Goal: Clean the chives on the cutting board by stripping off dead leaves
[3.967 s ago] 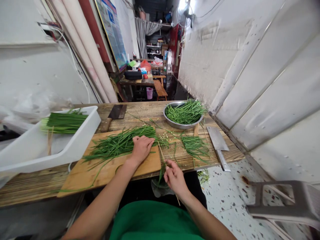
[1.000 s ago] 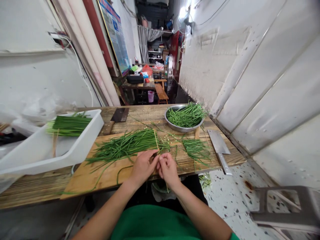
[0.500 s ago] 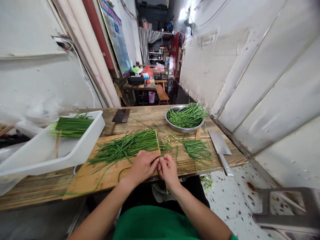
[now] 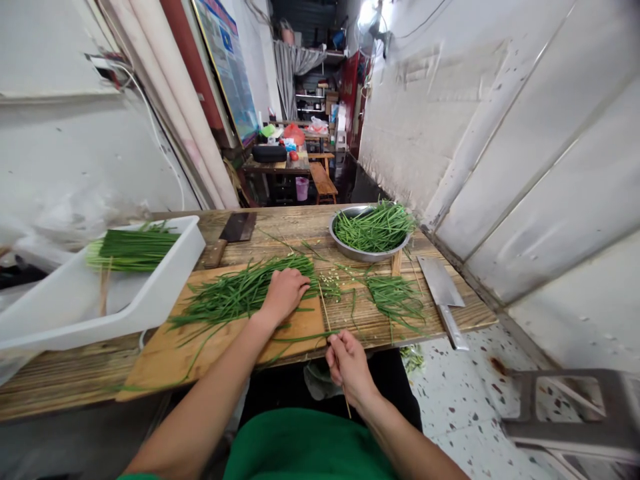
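Resting over the right end of a heap of green stalks (image 4: 235, 293), the left hand (image 4: 286, 293) is bending its fingers loosely in the head view; its fingertips are partly hiding, so whether it is gripping any stalks cannot be told. The heap is lying across the far part of a wooden cutting board (image 4: 175, 357). To the right and nearer, the right hand (image 4: 347, 360) is closing in a pinch on a thin stick (image 4: 324, 303), which is running through it from far to near. A single green stalk (image 4: 306, 338) is stretching left over the board from that hand's fingertips.

Pale bits (image 4: 330, 277) are lying just right of the heap on the wooden table (image 4: 300, 227). Farther right, a small bunch of stalks (image 4: 395, 297) is lying between these and a metal-handled cleaver (image 4: 443, 280). On the far right, a metal bowl (image 4: 363, 256) is holding more greens (image 4: 375, 230). A dark cleaver (image 4: 239, 227) is lying beyond the board, and a white tray (image 4: 165, 287) is holding another bundle (image 4: 145, 248) on the left.
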`<state>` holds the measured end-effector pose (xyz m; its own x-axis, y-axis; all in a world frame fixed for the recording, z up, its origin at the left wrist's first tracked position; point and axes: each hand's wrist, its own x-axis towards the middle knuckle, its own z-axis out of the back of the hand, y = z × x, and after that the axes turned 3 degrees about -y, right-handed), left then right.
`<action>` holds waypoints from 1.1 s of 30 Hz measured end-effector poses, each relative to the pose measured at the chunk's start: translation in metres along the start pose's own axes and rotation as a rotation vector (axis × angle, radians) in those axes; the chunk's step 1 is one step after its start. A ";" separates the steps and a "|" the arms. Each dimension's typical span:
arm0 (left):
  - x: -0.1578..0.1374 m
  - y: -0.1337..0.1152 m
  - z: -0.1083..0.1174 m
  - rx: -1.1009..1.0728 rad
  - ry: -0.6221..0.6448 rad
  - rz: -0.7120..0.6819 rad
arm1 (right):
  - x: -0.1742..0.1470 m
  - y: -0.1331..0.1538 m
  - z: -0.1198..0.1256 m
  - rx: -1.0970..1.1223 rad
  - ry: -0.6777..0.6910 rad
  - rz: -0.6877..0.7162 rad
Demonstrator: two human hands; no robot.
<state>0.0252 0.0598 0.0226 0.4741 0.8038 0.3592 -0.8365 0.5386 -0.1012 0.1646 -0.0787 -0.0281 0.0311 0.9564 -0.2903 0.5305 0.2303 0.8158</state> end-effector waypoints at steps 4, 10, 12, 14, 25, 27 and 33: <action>-0.003 -0.001 -0.003 0.026 -0.036 -0.032 | 0.003 0.004 0.002 -0.004 0.024 -0.032; -0.010 0.001 -0.006 -0.035 -0.087 -0.006 | 0.006 0.005 0.005 -0.011 0.062 -0.089; -0.011 0.001 -0.006 -0.072 -0.081 -0.010 | 0.007 0.003 0.007 -0.011 0.067 -0.087; -0.012 0.002 -0.006 -0.093 -0.076 -0.006 | 0.008 0.001 0.008 -0.007 0.073 -0.079; -0.011 0.008 -0.005 -0.194 -0.116 0.049 | 0.008 0.006 0.007 0.000 0.086 -0.060; -0.011 0.007 -0.005 -0.199 -0.134 0.058 | 0.008 0.008 0.007 -0.003 0.087 -0.073; -0.010 0.004 -0.007 -0.235 -0.154 0.086 | 0.007 0.009 0.009 -0.011 0.098 -0.077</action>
<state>0.0191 0.0558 0.0119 0.3424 0.8109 0.4746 -0.7767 0.5285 -0.3426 0.1769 -0.0714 -0.0274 -0.0925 0.9486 -0.3027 0.5185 0.3054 0.7987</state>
